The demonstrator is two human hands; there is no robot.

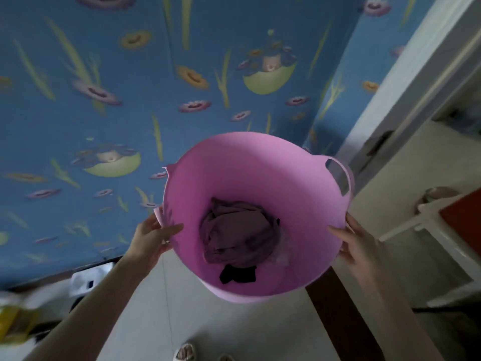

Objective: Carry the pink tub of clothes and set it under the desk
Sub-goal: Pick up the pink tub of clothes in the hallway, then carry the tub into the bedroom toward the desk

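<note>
The pink tub [244, 168] is held up in front of me, above the floor, its mouth tipped toward me. A crumpled mauve garment [238, 230] and a small black piece of clothing [238, 274] lie at its bottom. My left hand [153, 237] grips the tub's left rim, thumb inside. My right hand [355, 241] grips the right rim, thumb over the edge. A cut-out handle [338, 175] shows on the far right of the rim. No desk can be made out for certain.
A blue flowered wall [130, 100] fills the left and top. A white door frame [406, 82] stands at the right, a white rack [426, 222] below it, a dark threshold strip [338, 308] on the pale tiled floor. A white object [88, 280] lies by the wall.
</note>
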